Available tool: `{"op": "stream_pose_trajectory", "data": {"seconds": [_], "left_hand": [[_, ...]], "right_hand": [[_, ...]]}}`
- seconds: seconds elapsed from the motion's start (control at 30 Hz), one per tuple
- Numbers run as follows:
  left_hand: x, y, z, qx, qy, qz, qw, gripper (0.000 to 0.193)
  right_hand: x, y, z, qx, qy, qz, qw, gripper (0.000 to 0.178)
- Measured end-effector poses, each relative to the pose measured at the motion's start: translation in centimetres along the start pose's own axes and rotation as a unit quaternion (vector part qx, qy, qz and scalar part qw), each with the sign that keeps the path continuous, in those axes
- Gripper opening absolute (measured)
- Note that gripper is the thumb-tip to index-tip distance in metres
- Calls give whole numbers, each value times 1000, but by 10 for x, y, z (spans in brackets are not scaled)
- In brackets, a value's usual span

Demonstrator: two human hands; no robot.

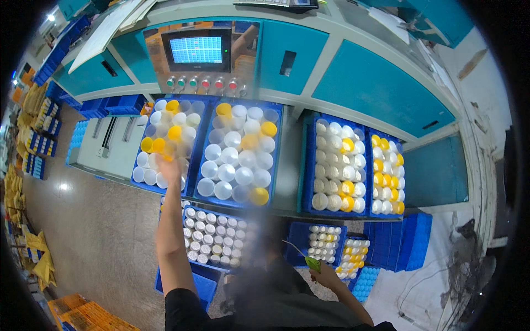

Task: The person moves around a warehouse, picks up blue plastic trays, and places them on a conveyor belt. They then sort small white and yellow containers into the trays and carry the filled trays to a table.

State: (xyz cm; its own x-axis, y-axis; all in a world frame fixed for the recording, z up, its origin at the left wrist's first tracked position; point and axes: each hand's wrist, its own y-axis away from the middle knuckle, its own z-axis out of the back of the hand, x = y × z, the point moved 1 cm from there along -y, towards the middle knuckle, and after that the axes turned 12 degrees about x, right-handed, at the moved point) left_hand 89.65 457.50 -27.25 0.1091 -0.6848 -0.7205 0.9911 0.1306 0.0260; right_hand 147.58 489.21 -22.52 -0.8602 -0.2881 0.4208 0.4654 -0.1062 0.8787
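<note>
My left arm stretches over the leftmost blue tray (195, 165) of open white and yellow cups. At its fingers my left hand (170, 167) is blurred, close to a yellow cup (158, 145); whether it grips one I cannot make out. My right hand (327, 277) is low at the right, closed on the green handle (312, 263) of a tool with a thin, slightly bent metal shaft (295, 246). Just beyond that tool is a low blue tray (296, 255) with small white and yellow cups. A second blue tray (281, 124) of open cups stands right of the leftmost one.
Filled cups stand in two blue trays (311, 165) farther right. Below the bench is a tray of white-topped cups (207, 239). A teal machine (298, 47) with a lit screen (196, 50) and coloured buttons (205, 83) runs behind. Stacked blue crates (415, 240) stand right.
</note>
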Motion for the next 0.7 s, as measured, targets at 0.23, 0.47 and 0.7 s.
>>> {"op": "stream_pose_trajectory", "data": {"seconds": [0.23,0.47,0.7], "left_hand": [[-165,-122,-91,34,287,-128,949,83],[-145,-171,-95,38,168,-102,980,76],[-151,-60,-50,82,198,-187,959,58]], "right_hand": [[-20,-26,63,-21,97,-3,995,37],[-31,-19,62,-5,3,4,1000,39],[-30,-27,12,-43,60,45,996,48]]}}
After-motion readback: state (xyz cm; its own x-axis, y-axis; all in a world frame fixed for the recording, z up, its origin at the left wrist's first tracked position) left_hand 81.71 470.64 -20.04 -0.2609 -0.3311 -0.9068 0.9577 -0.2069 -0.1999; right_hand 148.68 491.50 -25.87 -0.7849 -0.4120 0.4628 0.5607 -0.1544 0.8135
